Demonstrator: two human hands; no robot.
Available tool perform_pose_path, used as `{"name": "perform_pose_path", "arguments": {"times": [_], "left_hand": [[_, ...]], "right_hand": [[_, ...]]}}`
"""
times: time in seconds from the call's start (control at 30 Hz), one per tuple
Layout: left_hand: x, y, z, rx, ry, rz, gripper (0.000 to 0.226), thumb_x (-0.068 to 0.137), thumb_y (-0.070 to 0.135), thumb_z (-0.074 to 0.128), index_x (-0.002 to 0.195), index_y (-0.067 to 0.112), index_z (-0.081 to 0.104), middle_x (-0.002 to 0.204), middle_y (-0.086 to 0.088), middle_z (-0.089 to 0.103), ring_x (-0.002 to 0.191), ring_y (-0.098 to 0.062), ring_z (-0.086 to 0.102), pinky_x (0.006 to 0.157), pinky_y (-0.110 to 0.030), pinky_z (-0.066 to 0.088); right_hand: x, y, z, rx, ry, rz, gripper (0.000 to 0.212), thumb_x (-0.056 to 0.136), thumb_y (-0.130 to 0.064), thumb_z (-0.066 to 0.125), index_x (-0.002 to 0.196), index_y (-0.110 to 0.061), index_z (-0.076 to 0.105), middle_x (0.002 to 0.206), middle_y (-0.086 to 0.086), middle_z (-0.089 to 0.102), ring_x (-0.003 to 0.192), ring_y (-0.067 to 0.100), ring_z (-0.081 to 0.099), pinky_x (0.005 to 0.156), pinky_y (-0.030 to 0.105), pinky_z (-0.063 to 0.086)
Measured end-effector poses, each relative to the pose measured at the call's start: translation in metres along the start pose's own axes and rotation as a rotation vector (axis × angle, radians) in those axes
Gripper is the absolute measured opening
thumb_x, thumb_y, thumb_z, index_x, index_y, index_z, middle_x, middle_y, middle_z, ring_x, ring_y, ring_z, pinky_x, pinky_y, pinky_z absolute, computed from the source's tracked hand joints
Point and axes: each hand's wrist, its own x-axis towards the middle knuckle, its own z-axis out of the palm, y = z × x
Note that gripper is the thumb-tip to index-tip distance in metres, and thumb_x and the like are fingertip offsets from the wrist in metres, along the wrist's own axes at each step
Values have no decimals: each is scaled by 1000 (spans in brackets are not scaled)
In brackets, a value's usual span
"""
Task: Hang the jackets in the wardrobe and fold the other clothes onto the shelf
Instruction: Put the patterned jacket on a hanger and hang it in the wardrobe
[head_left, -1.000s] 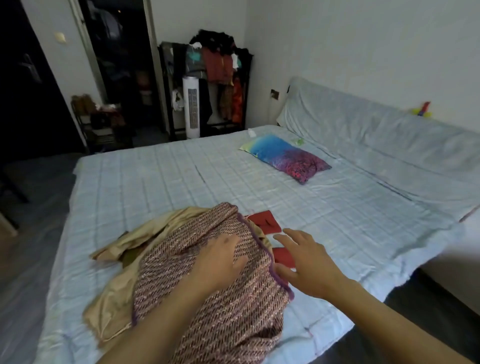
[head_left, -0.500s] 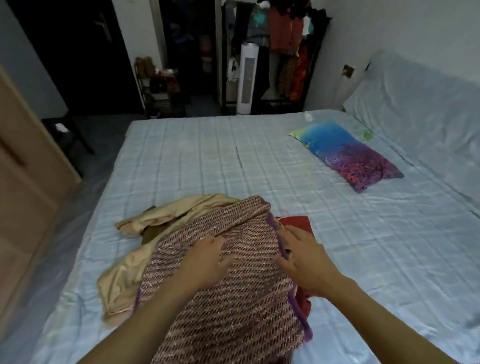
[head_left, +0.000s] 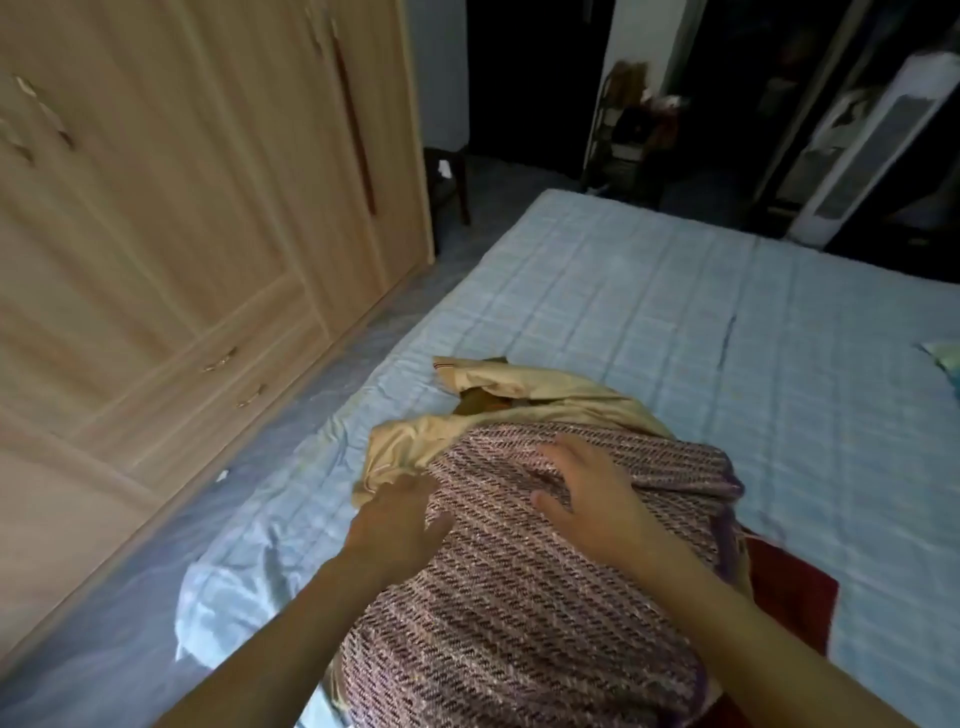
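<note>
Tweed garment (head_left: 519, 597) lies lengthwise away from viewer atop beige jacket (head_left: 524, 395). Both hands flat, fingers spread: right hand (head_left: 597, 499) now on top, left hand (head_left: 400, 519) shifted to left edge.

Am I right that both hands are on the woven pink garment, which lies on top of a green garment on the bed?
Not quite. The head view shows the left hand and right hand on the woven pink garment on the bed, but the garment beneath it is a beige garment, not green.
</note>
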Motion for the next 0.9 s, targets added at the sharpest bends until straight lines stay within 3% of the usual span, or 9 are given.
{"name": "perform_pose_path", "arguments": {"times": [0.07, 0.2, 0.3, 0.43, 0.6, 0.73, 0.9], "left_hand": [[1, -26, 8, -41, 22, -59, 75, 85, 74, 24, 147, 32, 35, 144, 0, 48, 129, -23, 46, 104, -41, 43], [1, -72, 32, -159, 37, -257, 55, 96, 55, 46, 143, 27, 43, 138, -3, 52, 124, -24, 50, 103, -39, 43], [2, -99, 57, -227, 13, -354, 56, 94, 57, 44, 140, 26, 45, 136, -2, 53, 123, -23, 51, 102, -38, 43], [16, -122, 93, -300, 2, -424, 49, 98, 50, 46, 141, 26, 43, 140, 1, 50, 126, -18, 50, 103, -35, 44], [45, -143, 140, -353, -28, -502, 47, 98, 46, 46, 141, 28, 40, 137, 0, 51, 123, -18, 50, 101, -35, 45], [68, -165, 165, -364, 1, -562, 47, 97, 42, 46, 140, 24, 40, 128, 0, 52, 112, -18, 52, 96, -37, 49], [90, -177, 190, -423, -4, -642, 48, 97, 35, 51, 141, 23, 36, 127, -1, 51, 114, -17, 50, 100, -34, 46]], "right_hand": [[26, -9, 15, -27, -41, -47, 61, 95, -54, 46, 149, -28, 35, 157, 1, 30, 144, 22, 26, 116, 46, 31], [80, -25, 55, -51, -165, -114, 65, 93, -57, 40, 149, -25, 34, 159, 3, 29, 146, 23, 24, 117, 46, 29], [113, -34, 85, -79, -239, -168, 63, 95, -55, 41, 151, -26, 32, 159, 2, 27, 147, 22, 21, 118, 46, 26], [151, -31, 126, -96, -248, -192, 69, 89, -62, 28, 146, -26, 41, 155, 2, 36, 145, 20, 28, 118, 45, 27], [193, -19, 176, -139, -252, -215, 49, 98, -41, 48, 143, -24, 46, 148, 1, 44, 139, 20, 34, 117, 40, 26], [227, -11, 206, -217, -273, -261, 44, 98, -34, 51, 141, -24, 47, 150, 0, 41, 143, 23, 29, 117, 48, 27], [266, -1, 233, -225, -260, -299, 41, 93, -24, 62, 133, -18, 56, 137, 4, 57, 130, 26, 48, 110, 47, 38]]}}
